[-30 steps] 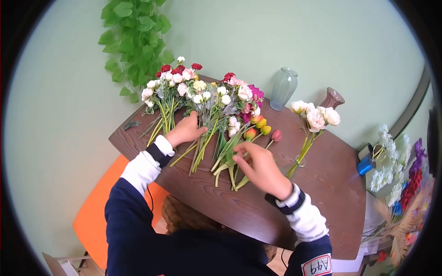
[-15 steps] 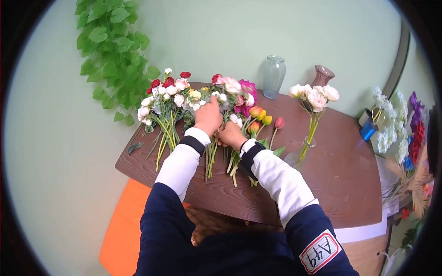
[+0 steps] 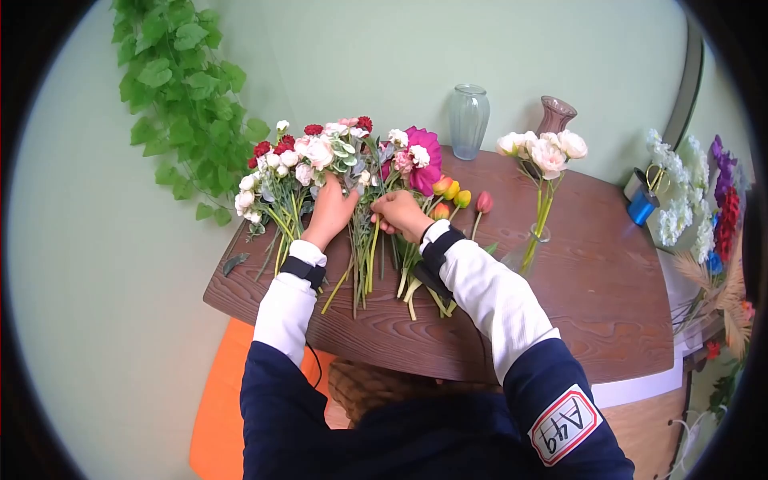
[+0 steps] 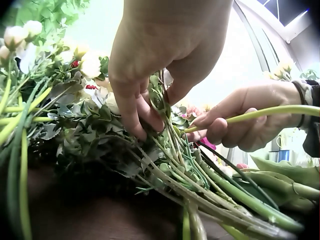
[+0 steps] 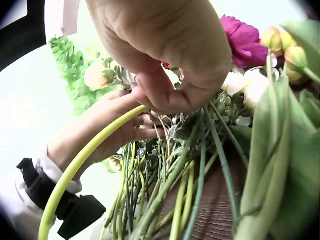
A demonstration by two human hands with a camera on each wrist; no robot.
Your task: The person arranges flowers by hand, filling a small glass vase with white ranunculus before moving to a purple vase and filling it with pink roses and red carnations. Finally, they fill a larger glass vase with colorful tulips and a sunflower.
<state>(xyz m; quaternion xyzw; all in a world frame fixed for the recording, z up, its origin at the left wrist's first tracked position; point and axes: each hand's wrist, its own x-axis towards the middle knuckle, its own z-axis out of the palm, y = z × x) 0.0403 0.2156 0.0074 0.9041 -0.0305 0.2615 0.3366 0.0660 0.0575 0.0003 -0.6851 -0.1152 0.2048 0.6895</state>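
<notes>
Cut flowers (image 3: 318,152) left of the tulips (image 3: 452,190).
Left hand (image 3: 330,211) pinches a leafy sprig (image 4: 159,94); right hand (image 3: 403,214), nearer the tulips, pinches a stem (image 5: 80,162) tightly.

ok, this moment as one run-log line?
left hand: holds leafy stem | right hand: pinches yellow-green stem | tulips: lying on table | bluish vase: upright

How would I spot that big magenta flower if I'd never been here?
Start at the dark brown table and find the person's right hand. Just beyond it, left of the orange and yellow tulips, is the magenta flower; its broad, vivid petals dwarf the small pale blossoms in front.
</notes>
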